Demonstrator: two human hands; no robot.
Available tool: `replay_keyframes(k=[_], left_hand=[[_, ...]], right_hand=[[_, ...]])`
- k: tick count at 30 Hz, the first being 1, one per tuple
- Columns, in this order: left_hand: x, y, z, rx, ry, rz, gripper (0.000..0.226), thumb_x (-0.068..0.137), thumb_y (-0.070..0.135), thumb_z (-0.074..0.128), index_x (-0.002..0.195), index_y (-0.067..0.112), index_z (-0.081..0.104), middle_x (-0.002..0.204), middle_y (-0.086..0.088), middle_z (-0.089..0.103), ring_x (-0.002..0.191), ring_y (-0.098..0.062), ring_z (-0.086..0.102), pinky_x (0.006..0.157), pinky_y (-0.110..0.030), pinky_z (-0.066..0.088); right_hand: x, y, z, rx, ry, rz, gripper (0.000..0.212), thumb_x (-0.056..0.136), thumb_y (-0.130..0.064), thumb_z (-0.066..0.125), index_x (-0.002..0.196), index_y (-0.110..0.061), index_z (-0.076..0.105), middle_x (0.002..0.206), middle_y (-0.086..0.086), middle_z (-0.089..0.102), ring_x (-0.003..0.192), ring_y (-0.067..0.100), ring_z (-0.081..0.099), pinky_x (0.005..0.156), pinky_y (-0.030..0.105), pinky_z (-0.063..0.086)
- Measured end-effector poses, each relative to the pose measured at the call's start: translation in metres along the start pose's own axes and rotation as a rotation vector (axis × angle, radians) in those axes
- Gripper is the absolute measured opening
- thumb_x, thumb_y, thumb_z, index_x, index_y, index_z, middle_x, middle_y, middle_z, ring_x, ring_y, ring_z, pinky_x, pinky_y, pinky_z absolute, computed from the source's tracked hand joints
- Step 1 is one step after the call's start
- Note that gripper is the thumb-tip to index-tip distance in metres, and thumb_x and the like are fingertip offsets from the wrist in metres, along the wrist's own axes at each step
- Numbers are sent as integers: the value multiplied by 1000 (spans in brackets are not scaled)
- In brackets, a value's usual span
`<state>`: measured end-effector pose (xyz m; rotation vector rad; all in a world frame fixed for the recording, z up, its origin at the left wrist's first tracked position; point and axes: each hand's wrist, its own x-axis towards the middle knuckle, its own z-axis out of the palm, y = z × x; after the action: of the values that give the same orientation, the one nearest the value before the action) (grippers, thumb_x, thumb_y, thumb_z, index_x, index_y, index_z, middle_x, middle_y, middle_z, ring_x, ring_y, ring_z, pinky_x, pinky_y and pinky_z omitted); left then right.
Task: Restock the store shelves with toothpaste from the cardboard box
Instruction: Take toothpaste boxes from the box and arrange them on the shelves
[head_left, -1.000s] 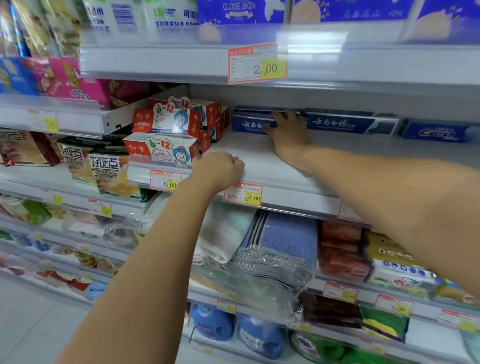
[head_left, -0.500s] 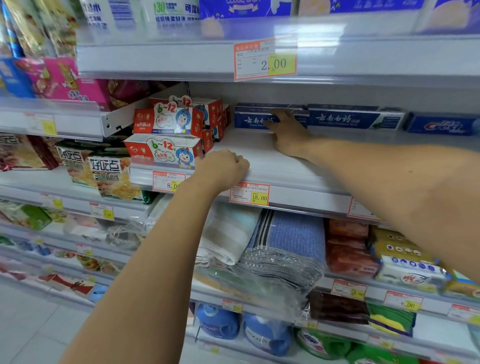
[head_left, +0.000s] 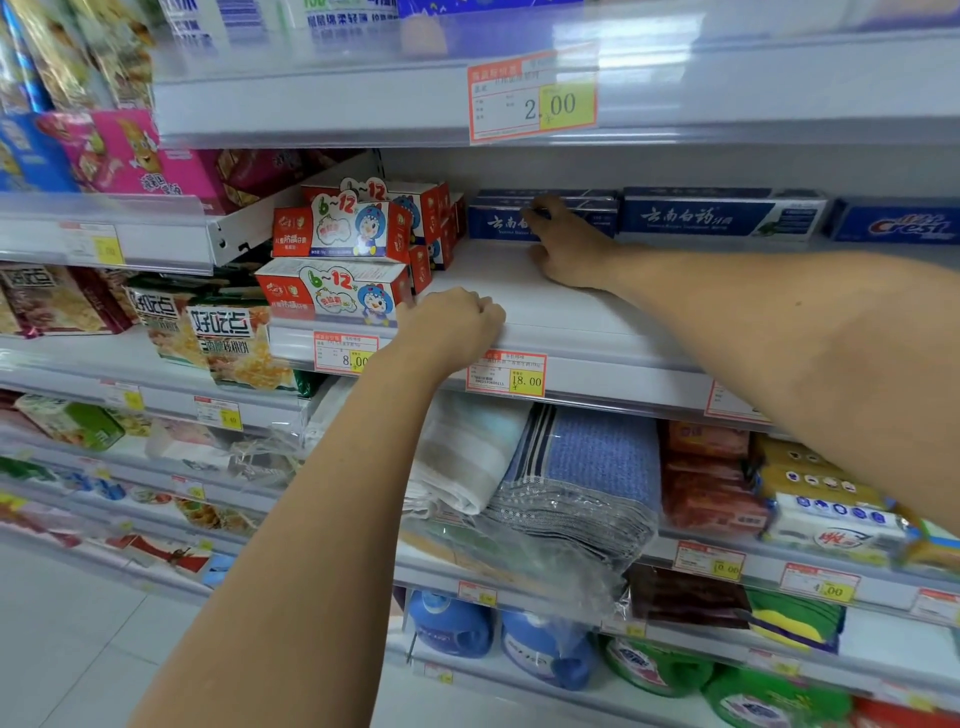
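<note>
At the back of the white metal shelf, the right hand has its grip spread. Straight fingers press on the face and top edge of a dark blue rectangular cardboard toothpaste carton, and the thumb sits apart, low near the board, so the grip closes round nothing. I judge it is squaring that carton against the back wall. Just right of this grip a matching long dark blue carton lies end to end with it, and further right a brighter blue carton. All are turned face-out, likely so the labels read from the aisle. Left of the grip, red-and-white children's toothpaste boxes are stacked toward the front. Nearer than the right grip, the left hand rests on the shelf's front lip. Its grip is curled into a fist with nothing visible inside, probably bracing the long reach. The cardboard box is out of view. Below the left grip an orange-and-yellow price tag sits on the rail. Under that are folded blue and pale towels in clear wrap, then blue plastic detergent bottles. Pale floor tiles show at lower left.
</note>
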<state>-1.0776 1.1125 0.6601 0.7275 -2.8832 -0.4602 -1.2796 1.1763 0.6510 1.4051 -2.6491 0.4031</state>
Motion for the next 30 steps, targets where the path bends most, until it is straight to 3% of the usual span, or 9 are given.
replay_keyframes(k=[5, 8, 11, 14, 16, 19, 22, 25, 30], left_hand=[[0, 4, 0, 21, 9, 4, 42, 100, 26, 24, 115, 9, 59, 115, -11, 57, 105, -26, 48, 110, -50, 24], [1, 6, 10, 1, 111, 29, 33, 98, 17, 29, 93, 7, 60, 91, -11, 56, 100, -31, 55, 107, -49, 30], [-20, 22, 34, -372, 390, 192, 28, 97, 16, 42, 113, 7, 64, 108, -13, 66, 106, -27, 58, 101, -34, 39], [-61, 65, 61, -635, 441, 500, 23, 95, 19, 49, 114, 13, 60, 109, 2, 63, 100, -6, 57, 87, -16, 42], [-87, 101, 81, -724, 330, 586, 12, 94, 27, 51, 91, 17, 56, 84, 5, 60, 77, -5, 56, 69, -17, 44], [-116, 155, 121, -737, 136, 678, 38, 91, 43, 47, 65, 16, 41, 56, 3, 44, 54, -11, 42, 54, -27, 34], [-142, 214, 167, -678, -47, 803, 50, 91, 48, 46, 57, 14, 36, 51, 3, 34, 49, -10, 31, 52, -31, 27], [-180, 279, 206, -626, -254, 878, 50, 93, 42, 52, 54, 20, 28, 47, 5, 28, 45, -10, 29, 50, -32, 27], [-263, 381, 267, -521, -522, 875, 45, 89, 44, 57, 57, 15, 42, 54, 0, 48, 56, -18, 48, 56, -30, 32]], right_hand=[[-13, 1, -7, 0, -44, 19, 53, 99, -13, 39, 150, -10, 24, 160, 9, 1, 146, 28, 11, 114, 25, 16], [-38, -7, -29, 78, -32, 38, 45, 97, -15, 45, 143, -10, 41, 156, 14, 20, 142, 30, 23, 112, 31, 22], [-89, -11, -59, 110, 47, -19, 33, 95, -27, 52, 118, -4, 61, 123, 15, 55, 112, 26, 50, 91, 31, 40], [-165, 4, -86, 137, 209, 23, 27, 95, -34, 52, 102, -10, 64, 92, 1, 62, 82, 14, 54, 65, 25, 37], [-224, 22, -101, 168, 299, 123, 26, 94, -40, 53, 95, -16, 62, 77, -4, 62, 69, 11, 54, 58, 19, 36], [-320, 62, -113, 142, 351, 342, 27, 92, -44, 54, 85, -19, 62, 54, -6, 53, 52, 5, 48, 59, 25, 38], [-419, 106, -113, 83, 277, 583, 33, 93, -46, 52, 80, -17, 63, 52, -10, 49, 52, 1, 45, 53, 27, 32], [-527, 153, -106, 51, 161, 836, 38, 95, -45, 49, 86, -12, 65, 69, 0, 59, 65, 17, 54, 59, 32, 38], [-713, 199, -93, 119, 103, 1276, 25, 94, -35, 54, 78, -16, 56, 70, 2, 53, 75, 23, 54, 57, 27, 34]])
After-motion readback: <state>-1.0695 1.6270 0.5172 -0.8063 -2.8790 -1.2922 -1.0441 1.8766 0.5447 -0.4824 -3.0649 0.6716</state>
